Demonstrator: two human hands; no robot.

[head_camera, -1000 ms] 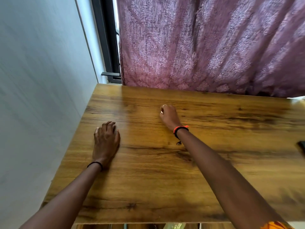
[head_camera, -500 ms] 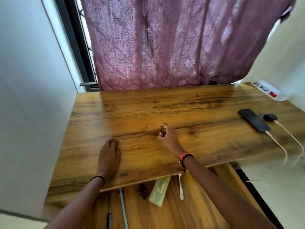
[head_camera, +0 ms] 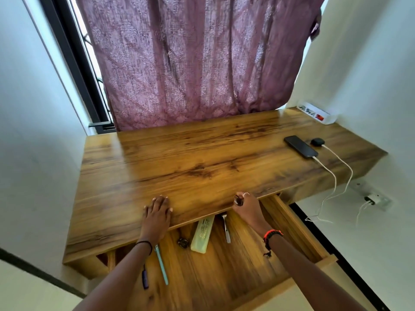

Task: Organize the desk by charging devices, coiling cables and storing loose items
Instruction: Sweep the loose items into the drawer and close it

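My right hand has drawn back to the desk edge over the drawer, pinching a small dark item; at 9 o'clock, my left hand stays flat.

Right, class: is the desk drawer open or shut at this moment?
Open. The drawer is slid out below the desktop, and a teal pen, a pale green case and a metal tool lie visible inside it.
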